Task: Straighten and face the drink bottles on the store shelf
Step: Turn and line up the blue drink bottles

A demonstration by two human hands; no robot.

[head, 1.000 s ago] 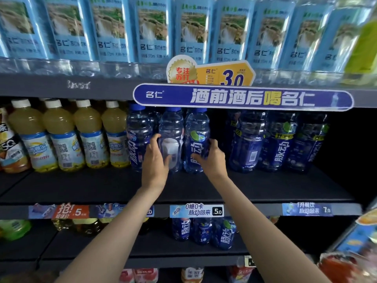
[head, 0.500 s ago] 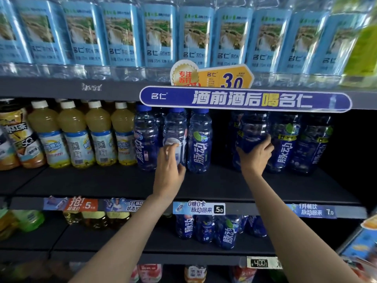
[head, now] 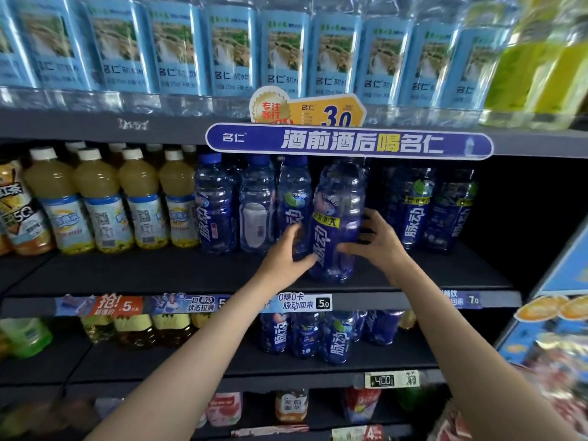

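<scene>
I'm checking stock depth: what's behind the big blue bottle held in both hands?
Behind the big blue bottle, between the left hand and right hand, only dark shelf space shows. Whether more bottles stand directly behind it is hidden by the bottle itself.

left grip [head: 283, 262]: bare hand, no glove, ring or watch visible | right grip [head: 380, 246]: bare hand, no glove, ring or watch visible | behind each grip: wrist and forearm uncovered, no sleeve down to the frame's lower edge | markings: none seen | fingernails: blurred, cannot tell
</scene>
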